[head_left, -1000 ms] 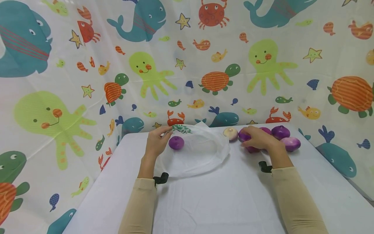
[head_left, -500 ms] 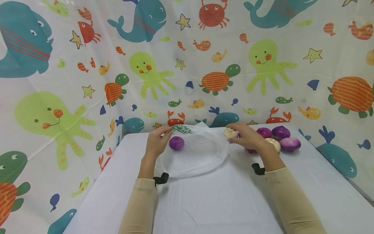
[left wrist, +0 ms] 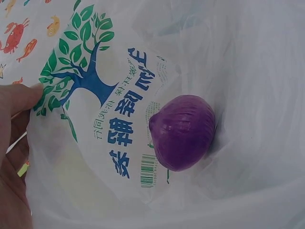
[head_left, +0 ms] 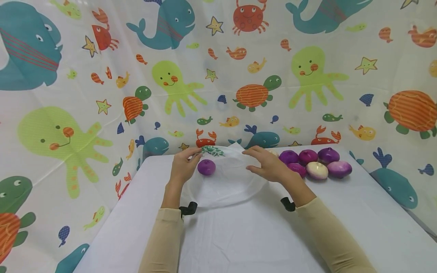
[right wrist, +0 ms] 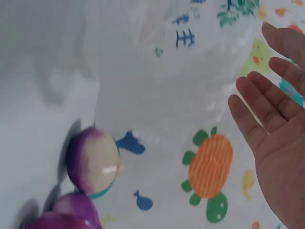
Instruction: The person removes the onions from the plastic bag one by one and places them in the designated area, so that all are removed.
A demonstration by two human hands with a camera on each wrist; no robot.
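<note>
A thin white plastic bag [head_left: 232,185] with a green leaf print lies with its mouth open on the white table. Inside it sits one purple onion [head_left: 206,167], seen closer in the left wrist view as a purple onion [left wrist: 185,132] with a pointed tip. My left hand [head_left: 183,165] pinches the bag's left rim between thumb and fingers. Over the bag's right side hovers my right hand [head_left: 266,163], fingers apart. The right wrist view shows that hand [right wrist: 281,124] with nothing in it; whether it touches the bag I cannot tell.
Several onions stand grouped right of the bag, among them a cream-coloured onion [head_left: 317,170] and a pale purple onion [head_left: 339,169]. Partly behind my right hand is another pale onion [head_left: 273,152]. A patterned sea-animal curtain [head_left: 218,76] hangs behind the table.
My right hand has moved left, from above the onions past the pale one to the bag's right side. The left hand and the onion in the bag have stayed put.
</note>
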